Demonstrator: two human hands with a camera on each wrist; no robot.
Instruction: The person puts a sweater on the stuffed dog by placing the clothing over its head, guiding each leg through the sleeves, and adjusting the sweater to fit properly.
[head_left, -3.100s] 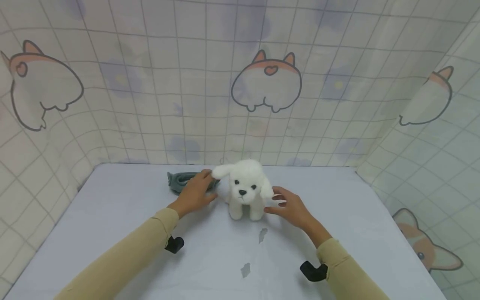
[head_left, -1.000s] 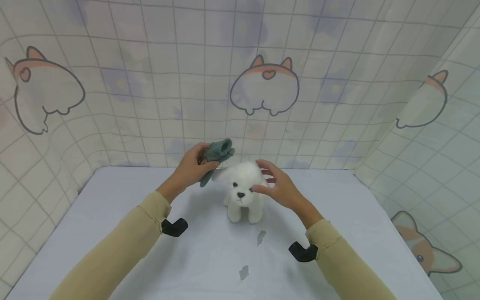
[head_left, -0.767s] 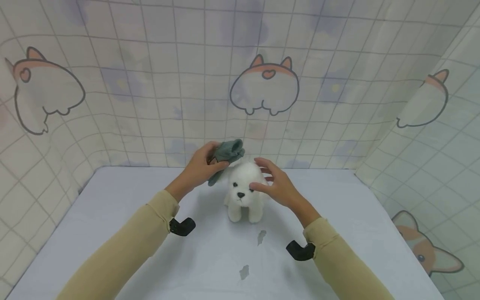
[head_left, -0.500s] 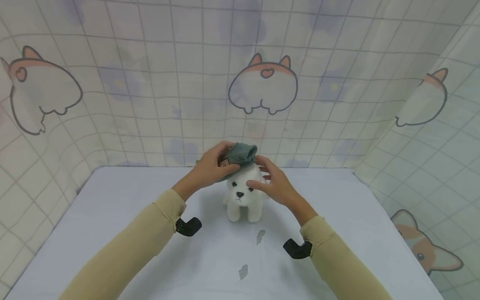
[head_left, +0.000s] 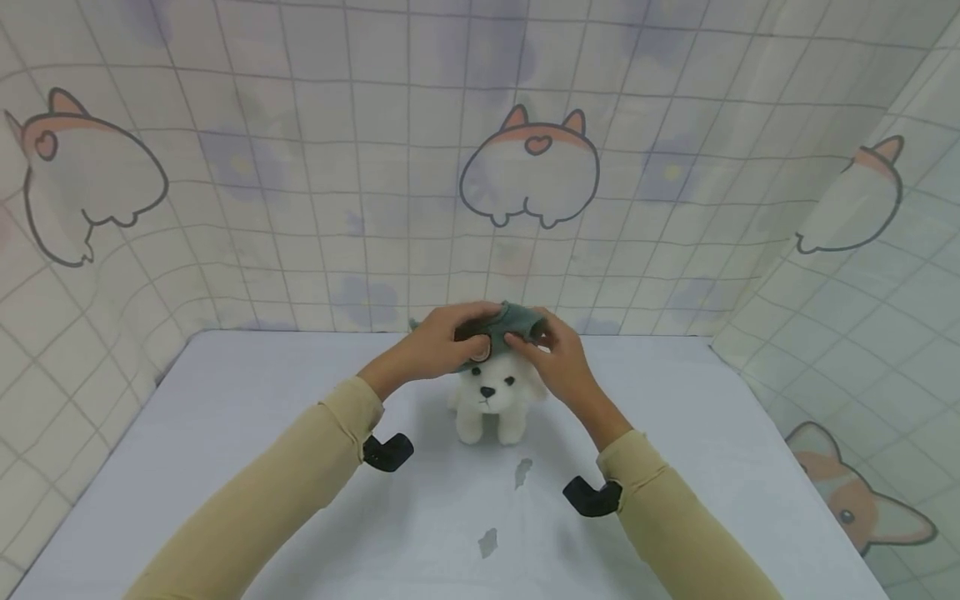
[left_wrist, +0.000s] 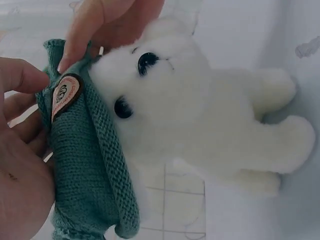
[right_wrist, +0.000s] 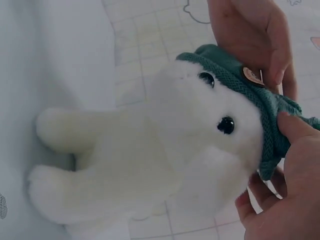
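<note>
A white plush dog (head_left: 491, 417) stands upright on the table, facing me. A small green knitted sweater (left_wrist: 82, 160) with a ribbed hem and an oval patch (left_wrist: 66, 95) covers the top of its head, down to just above the eyes. My left hand (head_left: 442, 340) holds the sweater on the left, thumb beside the patch. On the other side my right hand (head_left: 564, 360) pinches the sweater's edge between thumb and fingers, near a sleeve-like opening. The dog's ear on the right hangs out below the cloth; the other is hidden.
The white table (head_left: 247, 400) has two grey marks (head_left: 488, 543) in front of the dog. A checked curtain (head_left: 315, 208) with corgi drawings encloses the back and sides. Black wrist mounts (head_left: 388, 452) stick out from both sleeves.
My left hand picked up the sweater from the table, carried it right and lowered it onto the dog's head. My right hand moved up from beside the dog and took hold of the sweater.
</note>
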